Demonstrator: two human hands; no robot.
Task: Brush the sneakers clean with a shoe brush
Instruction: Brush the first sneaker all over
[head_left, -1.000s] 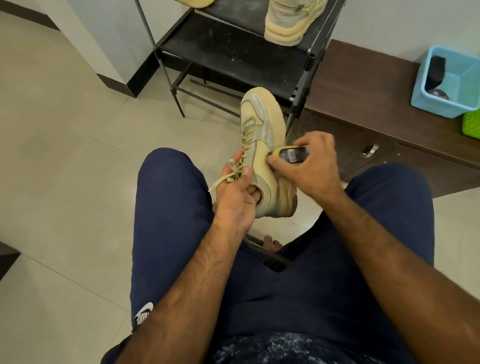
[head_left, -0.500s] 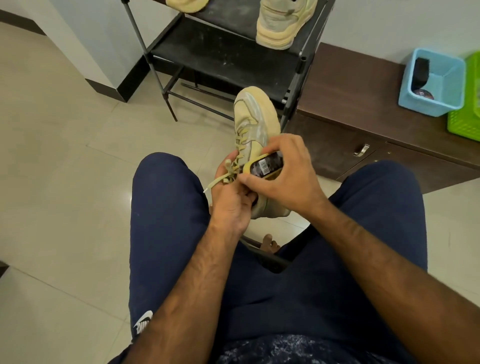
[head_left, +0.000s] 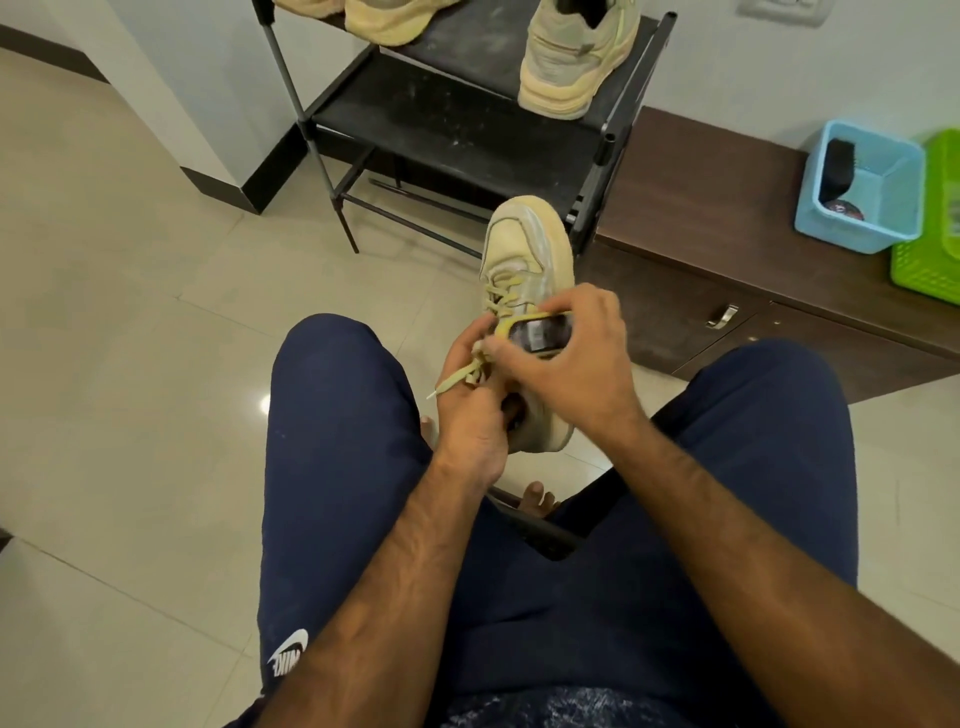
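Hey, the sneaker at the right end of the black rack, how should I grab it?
Grip the sneaker at its heel collar, from above on your side of the rack. It stands upright, heel toward you, opening facing up, so you can likely hook inside it.

Soft, even indoor light, one glare spot on the floor tiles (head_left: 266, 402), wide-angle bending at edges.

Blue basket (head_left: 852, 231), green basket (head_left: 924, 270), perhaps touching, on brown cabinet (head_left: 717, 197).
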